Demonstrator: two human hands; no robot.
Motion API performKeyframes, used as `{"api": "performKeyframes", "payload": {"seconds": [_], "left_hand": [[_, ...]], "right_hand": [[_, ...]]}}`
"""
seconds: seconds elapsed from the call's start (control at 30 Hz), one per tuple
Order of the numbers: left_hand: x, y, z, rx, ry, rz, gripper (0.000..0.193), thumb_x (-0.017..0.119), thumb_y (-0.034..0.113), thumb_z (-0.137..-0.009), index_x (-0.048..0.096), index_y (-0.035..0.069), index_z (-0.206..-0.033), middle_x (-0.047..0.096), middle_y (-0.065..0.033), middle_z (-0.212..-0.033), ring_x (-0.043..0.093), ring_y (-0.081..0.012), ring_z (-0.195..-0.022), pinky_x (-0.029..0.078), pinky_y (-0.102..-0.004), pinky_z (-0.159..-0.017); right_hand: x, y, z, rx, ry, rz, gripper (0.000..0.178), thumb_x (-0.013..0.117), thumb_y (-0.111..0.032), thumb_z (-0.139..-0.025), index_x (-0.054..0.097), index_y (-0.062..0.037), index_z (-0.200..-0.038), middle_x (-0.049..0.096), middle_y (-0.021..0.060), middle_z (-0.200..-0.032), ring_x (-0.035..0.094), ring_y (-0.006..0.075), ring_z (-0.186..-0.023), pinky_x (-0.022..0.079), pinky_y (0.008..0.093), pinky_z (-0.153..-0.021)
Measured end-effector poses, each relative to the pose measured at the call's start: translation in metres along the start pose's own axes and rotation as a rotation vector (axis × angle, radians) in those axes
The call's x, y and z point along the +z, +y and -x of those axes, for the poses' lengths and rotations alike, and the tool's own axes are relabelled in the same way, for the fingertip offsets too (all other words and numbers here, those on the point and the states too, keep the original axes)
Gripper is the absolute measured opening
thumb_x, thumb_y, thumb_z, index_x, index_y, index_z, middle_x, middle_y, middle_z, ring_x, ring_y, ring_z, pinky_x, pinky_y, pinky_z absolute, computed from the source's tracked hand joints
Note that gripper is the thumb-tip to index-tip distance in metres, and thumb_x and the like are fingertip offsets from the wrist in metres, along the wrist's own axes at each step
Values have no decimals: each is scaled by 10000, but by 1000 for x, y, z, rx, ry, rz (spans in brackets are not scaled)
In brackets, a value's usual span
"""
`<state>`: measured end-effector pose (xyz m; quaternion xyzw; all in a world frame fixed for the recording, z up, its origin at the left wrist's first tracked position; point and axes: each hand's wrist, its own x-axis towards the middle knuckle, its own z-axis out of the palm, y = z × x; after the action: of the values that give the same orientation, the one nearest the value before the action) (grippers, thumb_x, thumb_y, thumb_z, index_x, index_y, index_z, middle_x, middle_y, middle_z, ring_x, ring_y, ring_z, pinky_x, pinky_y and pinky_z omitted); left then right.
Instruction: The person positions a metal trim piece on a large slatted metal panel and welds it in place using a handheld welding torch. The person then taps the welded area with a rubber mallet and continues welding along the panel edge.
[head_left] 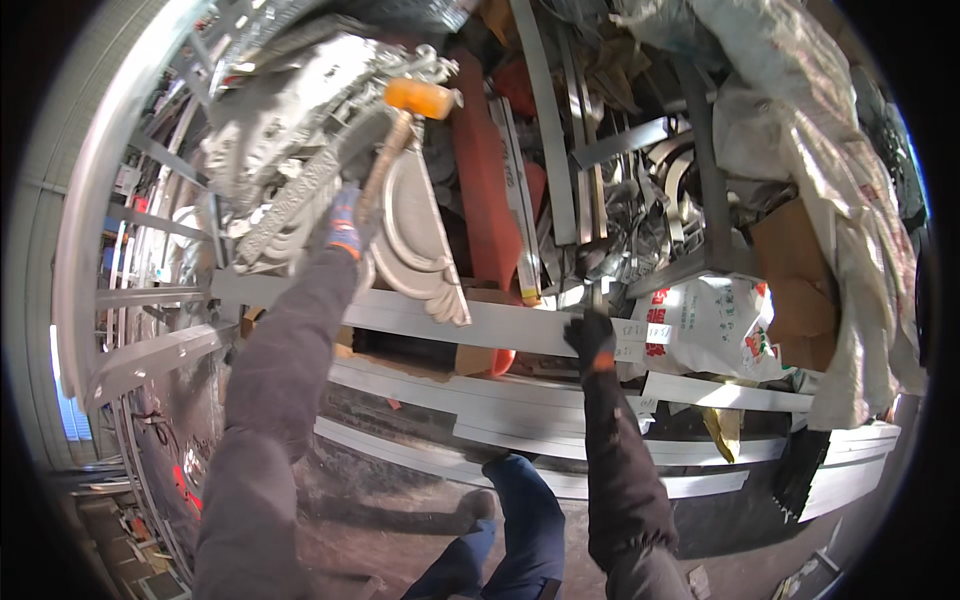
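Note:
My left hand (345,218), in a blue-purple glove with an orange cuff, is closed round the handle of a mallet (420,98). The mallet has an orange-yellow head and is raised over a pile of ornate pale grey mouldings (300,130). Just beyond that hand lies a curved, ridged decorative panel (412,225). My right hand (592,338), in a dark glove with an orange cuff, is at a long white beam (480,318). Its fingers look curled, but shadow hides what they grip, if anything.
Flat red pieces (485,180) and metal strips (545,110) stand beyond the beam. Further right are a white printed sack (710,325), cardboard (795,270) and a pale woven sheet (850,200). A metal frame (85,230) rises at left. Long white strips (520,430) lie near my legs.

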<state>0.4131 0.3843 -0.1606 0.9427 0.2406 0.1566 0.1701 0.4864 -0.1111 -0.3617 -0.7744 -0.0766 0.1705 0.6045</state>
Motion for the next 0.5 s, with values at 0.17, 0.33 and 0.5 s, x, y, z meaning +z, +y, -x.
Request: {"api": "performKeyframes", "payload": {"seconds": [0.17, 0.33, 0.5], "left_hand": [[11, 6, 7, -102, 6, 280, 493, 772, 95, -879, 572, -42, -1308, 645, -224, -1159, 628, -349, -1062, 507, -424, -942], [-1, -16, -6, 201, -99, 27, 631, 692, 242, -948, 471, -56, -1459, 611, -217, -1314, 594, -325, -1236, 457, -406, -1071], [-16, -7, 10, -9, -180, -105, 705, 679, 292, -952, 412, -56, -1504, 554, -225, -1390, 544, -335, -1305, 427, -410, -1107]], "right_hand": [[57, 123, -165, 269, 196, -341, 211, 671, -309, -977, 656, -101, -1012, 685, 81, -806, 671, 244, -726, 550, 374, -624], [114, 224, -271, 571, 370, -505, 329, 660, -443, -971, 686, -141, -1097, 722, 72, -864, 624, 227, -697, 495, 414, -585], [155, 311, -313, 960, 340, -628, 458, 648, -578, -965, 715, -180, -1182, 758, 64, -922, 576, 210, -668, 440, 453, -546]]}}
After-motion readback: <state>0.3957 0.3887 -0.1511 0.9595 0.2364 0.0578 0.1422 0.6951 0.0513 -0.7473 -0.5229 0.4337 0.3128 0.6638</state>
